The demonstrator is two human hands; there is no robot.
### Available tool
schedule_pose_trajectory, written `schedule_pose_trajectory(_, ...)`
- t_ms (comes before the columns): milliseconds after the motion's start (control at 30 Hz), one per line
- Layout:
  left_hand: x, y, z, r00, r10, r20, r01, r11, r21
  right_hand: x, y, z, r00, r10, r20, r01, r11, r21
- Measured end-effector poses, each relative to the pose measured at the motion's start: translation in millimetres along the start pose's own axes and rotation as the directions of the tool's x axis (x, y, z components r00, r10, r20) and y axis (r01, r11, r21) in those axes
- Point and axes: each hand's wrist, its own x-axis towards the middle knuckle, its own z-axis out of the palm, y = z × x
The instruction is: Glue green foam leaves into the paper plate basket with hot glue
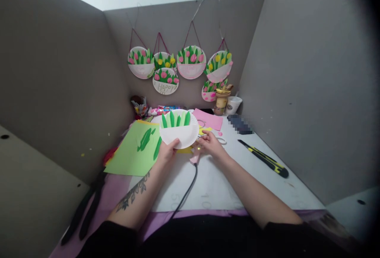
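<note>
Left hand (168,151) pinching the plate (179,136) at its lower edge, thumb in front, fingers hidden behind. Plate is held up off the worktop (228,188), white half-plate across its front, light and dark green leaves (171,119) standing up behind that half.

Right hand (211,144) just right of the plate, fingers bent, near the top of a pink tool (194,158). Can't tell if it's gripping the tool or pinching something small. Black cable (190,184) runs from the tool back between the forearms.

Left of left hand: green sheet (126,147), dark green cutouts (145,140) on it. Beyond right hand: pink sheet (211,120). Right of right hand: black-yellow cutter (264,158), with a pixelated dark item (240,124) farther out. Well beyond and above both hands: finished-looking flower plates (191,71) hung on the grey partition (196,12), white cup (233,106) below them to the right.
</note>
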Motion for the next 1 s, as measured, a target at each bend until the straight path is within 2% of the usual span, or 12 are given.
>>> schedule_pose_trajectory(100, -7.3, -4.1, 7.5, 0.997, 0.008, 0.083, -0.008, 1.000, 0.002, -5.1, -1.8, 17.5, 0.998, -0.022, 0.065, 0.008, 0.978, 0.207)
schedule_pose_trajectory(233, -17.7, -11.9, 13.2, 0.985, -0.036, 0.172, 0.026, 0.998, 0.063, -10.9, -3.1, 30.7, 0.994, -0.083, -0.066, 0.101, 0.933, 0.344)
schedule_pose_trajectory(333, -21.6, -18.6, 12.4, 0.982, -0.063, 0.180, 0.044, 0.993, 0.109, -10.7, -2.8, 33.3, 0.985, -0.119, -0.122, 0.156, 0.919, 0.362)
schedule_pose_trajectory(433, -22.4, -22.7, 10.4, 0.983, -0.083, 0.162, 0.064, 0.991, 0.120, -8.2, -0.4, 33.7, 0.981, -0.099, -0.165, 0.152, 0.925, 0.349)
schedule_pose_trajectory(700, -21.7, -24.0, 9.5, 0.978, -0.093, 0.187, 0.072, 0.991, 0.116, -4.5, 5.7, 34.0, 0.958, -0.142, -0.249, 0.212, 0.935, 0.283)
schedule_pose_trajectory(800, -20.8, -24.3, 9.0, 0.986, -0.082, 0.143, 0.061, 0.988, 0.145, -5.4, 8.3, 35.5, 0.956, -0.108, -0.274, 0.196, 0.928, 0.318)
schedule_pose_trajectory(867, -20.2, -24.1, 8.8, 0.991, -0.064, 0.116, 0.046, 0.987, 0.154, -7.1, 9.9, 37.6, 0.960, -0.091, -0.265, 0.185, 0.917, 0.354)
schedule_pose_trajectory(1000, -21.4, -22.2, 10.4, 0.990, -0.054, 0.127, 0.034, 0.987, 0.156, -11.5, 10.9, 43.5, 0.982, -0.086, -0.170, 0.150, 0.898, 0.414)
